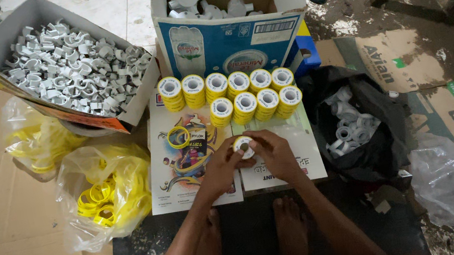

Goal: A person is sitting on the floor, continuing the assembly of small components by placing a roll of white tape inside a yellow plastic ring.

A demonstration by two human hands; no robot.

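2 hands pinch 1 white spool (243,146) over the booklets (191,169): left hand (222,164) and right hand (273,154) are together, clamped on it. Just beyond stand 10 yellow stacks (231,95). A slipped grip could drop the spool into those stacks and topple them, I judge.

A blue and white cardboard box (231,36) with a white label is set at the top middle, and an open box (72,67) full of small white clips is tilted at the top left. Two clear bags (107,192) of yellow rings are laid at the left. A black bag (360,124) and a clear bag (441,178) are seen at the right, and flat brown cardboard (387,63) is spread behind them.
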